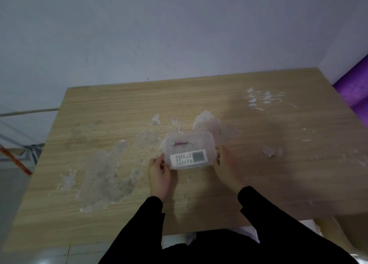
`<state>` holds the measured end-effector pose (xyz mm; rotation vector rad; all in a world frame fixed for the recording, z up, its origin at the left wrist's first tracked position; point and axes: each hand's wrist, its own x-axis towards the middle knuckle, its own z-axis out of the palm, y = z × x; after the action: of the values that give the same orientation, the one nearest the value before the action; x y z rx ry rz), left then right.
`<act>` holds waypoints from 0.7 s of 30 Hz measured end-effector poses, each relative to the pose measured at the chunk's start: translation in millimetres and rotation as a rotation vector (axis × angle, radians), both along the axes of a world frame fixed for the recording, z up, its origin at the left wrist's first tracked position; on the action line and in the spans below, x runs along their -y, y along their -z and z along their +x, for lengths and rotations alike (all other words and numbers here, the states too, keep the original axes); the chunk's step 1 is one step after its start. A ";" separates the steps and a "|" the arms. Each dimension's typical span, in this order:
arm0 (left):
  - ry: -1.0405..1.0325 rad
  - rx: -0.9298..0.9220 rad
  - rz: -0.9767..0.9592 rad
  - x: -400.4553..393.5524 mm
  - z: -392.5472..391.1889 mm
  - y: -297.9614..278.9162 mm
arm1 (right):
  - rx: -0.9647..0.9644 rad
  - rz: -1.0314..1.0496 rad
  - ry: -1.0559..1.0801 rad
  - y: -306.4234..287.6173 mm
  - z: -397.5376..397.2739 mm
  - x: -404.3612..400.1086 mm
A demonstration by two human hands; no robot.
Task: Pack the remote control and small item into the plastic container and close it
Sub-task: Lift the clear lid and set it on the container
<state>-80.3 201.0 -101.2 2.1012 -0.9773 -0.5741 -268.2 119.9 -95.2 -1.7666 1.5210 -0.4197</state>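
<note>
A clear plastic container [207, 139] sits in the middle of the wooden table [119, 108]. A white remote control [189, 158] with a grey screen lies inside along its near side. Behind the remote, in the far half of the box, lies a small purple pen-like item [180, 143]. I cannot tell whether a clear lid covers the box. My left hand [158, 173] grips the container's left end with fingers and thumb. At the right end, my right hand [225, 168] presses against the wall.
White and grey residue patches [103, 172] stain much of the table top. A purple roll [356, 88] stands off the table's far right corner. An orange strap [16, 161] and metal frame show at the left edge. The wall stands behind the table.
</note>
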 end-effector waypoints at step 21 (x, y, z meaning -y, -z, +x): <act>0.149 0.189 -0.064 13.5 -3.2 -4.6 | -0.344 -0.136 -0.364 16.9 15.7 17.0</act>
<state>-83.6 187.5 -96.5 2.0650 -1.2515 -0.4162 -252.4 102.9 -112.1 -2.2589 1.3739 -0.0356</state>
